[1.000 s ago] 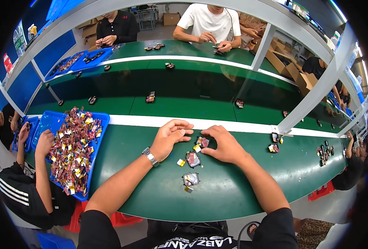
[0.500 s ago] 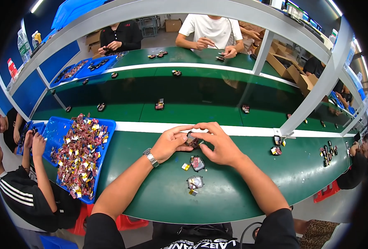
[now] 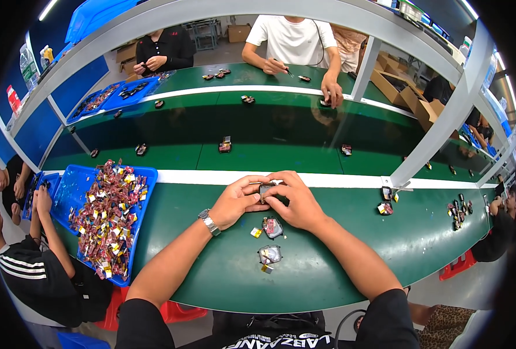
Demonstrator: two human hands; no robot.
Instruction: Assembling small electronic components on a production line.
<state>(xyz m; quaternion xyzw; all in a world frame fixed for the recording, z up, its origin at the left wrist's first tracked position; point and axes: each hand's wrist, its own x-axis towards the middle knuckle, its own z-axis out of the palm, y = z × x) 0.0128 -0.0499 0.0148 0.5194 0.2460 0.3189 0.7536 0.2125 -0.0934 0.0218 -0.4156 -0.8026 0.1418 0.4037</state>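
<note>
Between my two hands, over the green table near its white strip, is a small dark device casing [image 3: 266,189]. My left hand [image 3: 235,203] is closed around its left side. My right hand [image 3: 295,203] pinches at it from the right, with thumb and fingers bent over the casing; what lies under the fingertips is partly hidden. Just below my hands lies an open casing [image 3: 272,227] with a reddish circuit board and a small yellow-and-white piece beside it. Nearer to me is a second open casing [image 3: 269,254], greyish inside, with another yellow-and-white piece at its lower edge.
At my left, a blue tray [image 3: 75,185] carries a heap of reddish circuit boards [image 3: 108,224]. More casings [image 3: 385,207] lie to the right, with a cluster [image 3: 460,212] beyond. A grey post [image 3: 438,116] rises at right. Co-workers sit across and on both sides.
My right fingers have drawn in closer onto the casing, thumb now against it. Across the table, the co-worker in white has stretched a hand forward to a casing on the far side of the belt.
</note>
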